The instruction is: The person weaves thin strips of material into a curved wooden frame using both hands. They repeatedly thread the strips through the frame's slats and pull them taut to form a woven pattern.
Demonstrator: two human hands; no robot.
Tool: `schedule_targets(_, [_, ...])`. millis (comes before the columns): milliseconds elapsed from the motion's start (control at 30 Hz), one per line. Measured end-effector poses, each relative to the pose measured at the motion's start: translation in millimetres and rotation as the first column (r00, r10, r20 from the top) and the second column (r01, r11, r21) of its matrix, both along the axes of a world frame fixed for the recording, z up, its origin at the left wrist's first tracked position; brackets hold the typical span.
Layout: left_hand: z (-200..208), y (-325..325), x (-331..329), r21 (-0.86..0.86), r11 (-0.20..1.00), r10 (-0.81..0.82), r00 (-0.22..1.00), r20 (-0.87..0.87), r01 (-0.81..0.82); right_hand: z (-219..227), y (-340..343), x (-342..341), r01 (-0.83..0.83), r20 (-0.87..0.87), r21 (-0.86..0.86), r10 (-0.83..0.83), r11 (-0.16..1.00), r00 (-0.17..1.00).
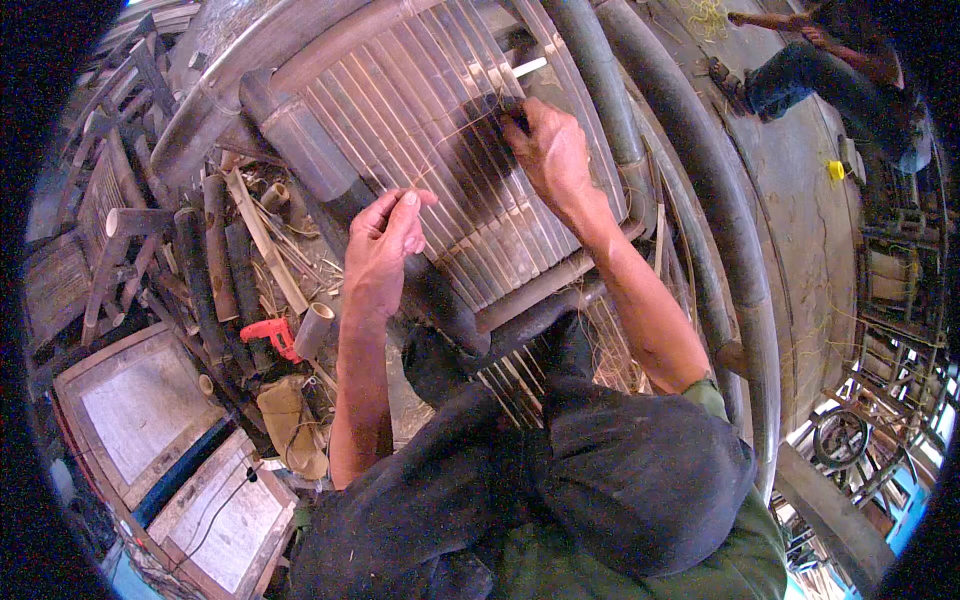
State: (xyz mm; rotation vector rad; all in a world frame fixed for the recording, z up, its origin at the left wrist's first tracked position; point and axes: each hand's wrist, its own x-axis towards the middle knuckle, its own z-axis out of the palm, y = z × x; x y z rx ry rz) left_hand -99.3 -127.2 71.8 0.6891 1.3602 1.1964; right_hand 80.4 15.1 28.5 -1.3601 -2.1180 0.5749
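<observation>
Over the brown slatted bamboo panel [385, 125], the left hand [385, 240] pinches a thin tan fibre strand [420, 177], apparently tensioning it toward the right hand [555, 160], whose curled fingers' grip I cannot tell.

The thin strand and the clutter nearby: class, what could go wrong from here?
The thin strand, pinched in the left hand, might slip or snap if pulled hard. It could also catch on the slatted panel beneath. The red tool among bamboo pieces on the person's left might trip someone stepping there.
</observation>
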Motion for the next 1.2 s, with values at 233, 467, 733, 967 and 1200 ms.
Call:
schedule_targets(233, [-3.4, 0.1, 3.2, -0.003, 1.000, -0.005, 1.000, 0.024, 0.005, 4.1, 3.3, -0.3, -0.060, 0.070, 0.090, 0.054, 0.994, 0.996])
schedule_targets(467, [-8.8, -0.5, 5.8, -0.009, 1.000, -0.023, 0.999, 0.033, 0.023, -4.2, 9.8, -2.4, -0.044, 0.018, 0.080, 0.043, 0.996, 0.999])
schedule_targets(733, [-6.6, -2.8, 3.7, -0.004, 1.000, -0.006, 1.000, 0.014, 0.006, -7.5, 18.5, 2.0, -0.122, -0.543, -0.554, -0.247, 0.824, 0.803])
schedule_targets(967, [-7.5, -6.6, 4.1, -0.060, 0.998, -0.005, 0.999, 0.049, 0.008, 17.7, -15.5, 15.9, -0.301, -0.611, -0.744, -0.425, 0.597, 0.668])
schedule_targets(1200, [-25.0, -23.7, 30.4, -0.097, 0.995, 0.023, 0.999, 0.042, -0.019, 7.9, -54.6, 22.5, -0.441, -0.657, -0.741, -0.414, 0.506, 0.630])
